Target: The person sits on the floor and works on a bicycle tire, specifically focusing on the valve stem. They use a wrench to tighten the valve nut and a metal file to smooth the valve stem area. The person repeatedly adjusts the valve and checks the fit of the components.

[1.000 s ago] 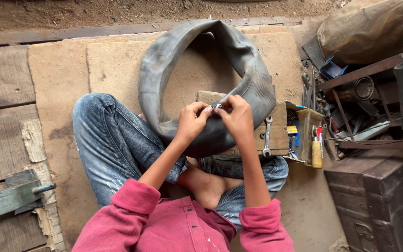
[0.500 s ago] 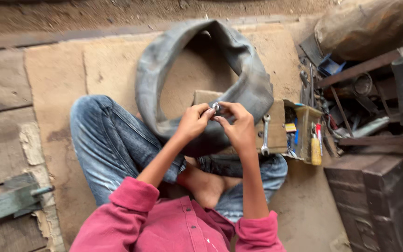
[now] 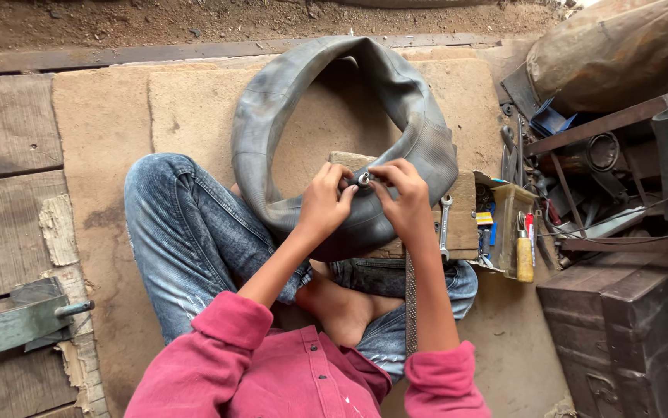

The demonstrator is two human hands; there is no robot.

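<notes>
Floor's a flat tan board, w/ worn wood planks on the left. Person sits cross-legged on it. Grey rubber inner tube lies on the board, near side up on a wooden block. Spanner on that block. Small open box of bits, prob. tools, just right.

I read this as a roadside tyre-repair workshop: dirt ground, rubber inner tube, spanner, tool-filled box, metal trunk.
</notes>
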